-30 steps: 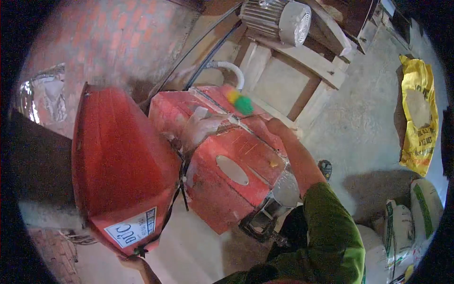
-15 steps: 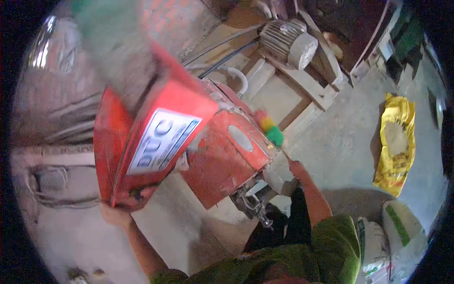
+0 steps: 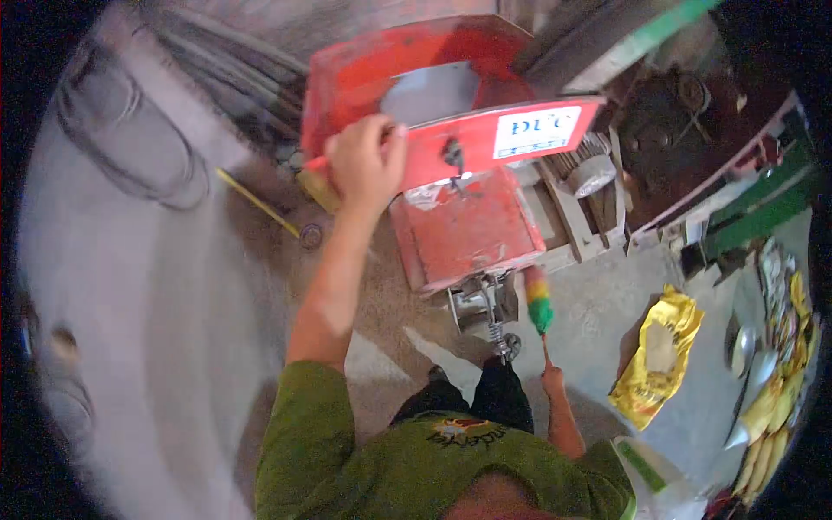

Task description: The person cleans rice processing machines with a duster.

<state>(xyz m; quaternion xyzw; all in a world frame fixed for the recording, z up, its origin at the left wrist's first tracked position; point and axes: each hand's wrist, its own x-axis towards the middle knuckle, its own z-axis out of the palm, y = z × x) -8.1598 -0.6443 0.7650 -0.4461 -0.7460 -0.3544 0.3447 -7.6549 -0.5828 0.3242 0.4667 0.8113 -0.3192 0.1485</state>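
A red hopper with a white lettered label tops a red machine. My left hand grips the hopper's near left rim, fingers bent over the edge. My right hand is closed round the thin handle of a duster, its head banded red, yellow and green. The duster is upright beside the right side of the machine. A metal spout with a spring and screw sticks out of the machine's near side.
A motor on a wooden frame stands behind right. On the floor at right lies a yellow sack, with a pile of bags further right. A yellow stick and coiled cable are at left.
The view has turned, so the hopper now appears upper centre. My left hand is still on its rim, seen higher up. The duster has moved from above the machine's edge to beside the spout.
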